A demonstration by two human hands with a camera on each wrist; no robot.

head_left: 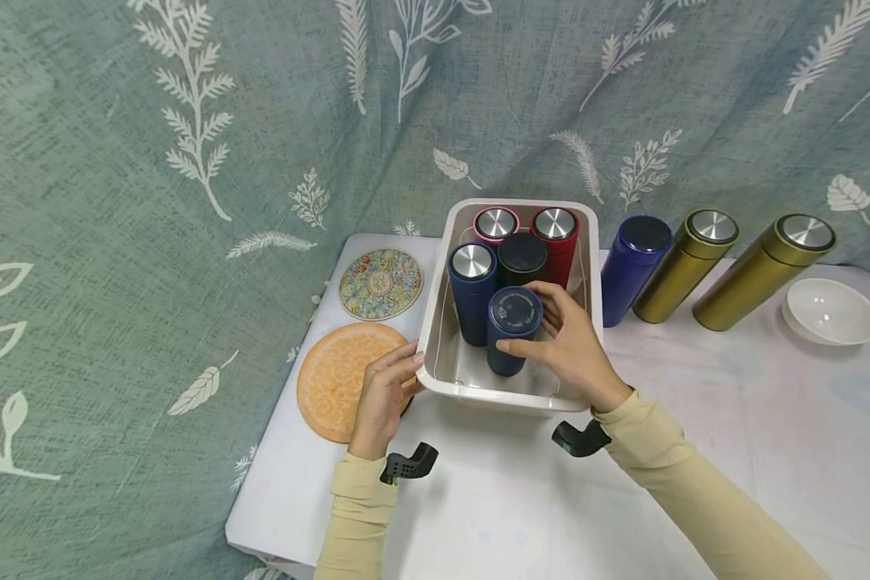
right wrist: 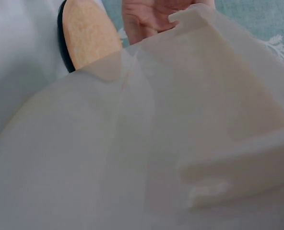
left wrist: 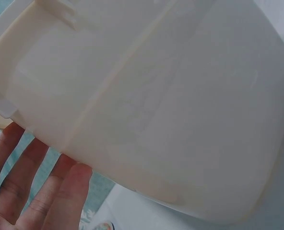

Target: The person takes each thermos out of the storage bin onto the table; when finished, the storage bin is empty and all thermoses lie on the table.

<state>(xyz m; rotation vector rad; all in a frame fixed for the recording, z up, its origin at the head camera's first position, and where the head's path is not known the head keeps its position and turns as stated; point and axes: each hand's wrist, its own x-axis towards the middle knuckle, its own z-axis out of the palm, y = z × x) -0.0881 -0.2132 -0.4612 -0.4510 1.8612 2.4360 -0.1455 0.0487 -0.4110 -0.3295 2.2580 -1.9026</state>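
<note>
In the head view my right hand [head_left: 578, 348] reaches into a white plastic bin [head_left: 435, 379] and grips a dark blue thermos bottle [head_left: 506, 354]. Thumb and fingers lie on either side of it, and its printed round end faces up. Around it in the bin stand a blue thermos [head_left: 471, 298] with a silver lid, a black-topped thermos [head_left: 523, 254], a pink-rimmed one [head_left: 496, 224] and a red one [head_left: 561, 242]. My left hand [head_left: 383, 395] holds the bin's front left corner; in the left wrist view its fingertips [left wrist: 75, 172] touch the bin's outer wall.
Right of the bin stand a blue thermos [head_left: 627, 274], two gold ones [head_left: 685, 270] [head_left: 761, 278] and a white bowl [head_left: 831, 312]. On the left lie a patterned round mat [head_left: 381, 283] and an orange round mat [head_left: 333, 387]. A leaf-print green curtain [head_left: 275, 121] hangs behind the white table [head_left: 493, 507].
</note>
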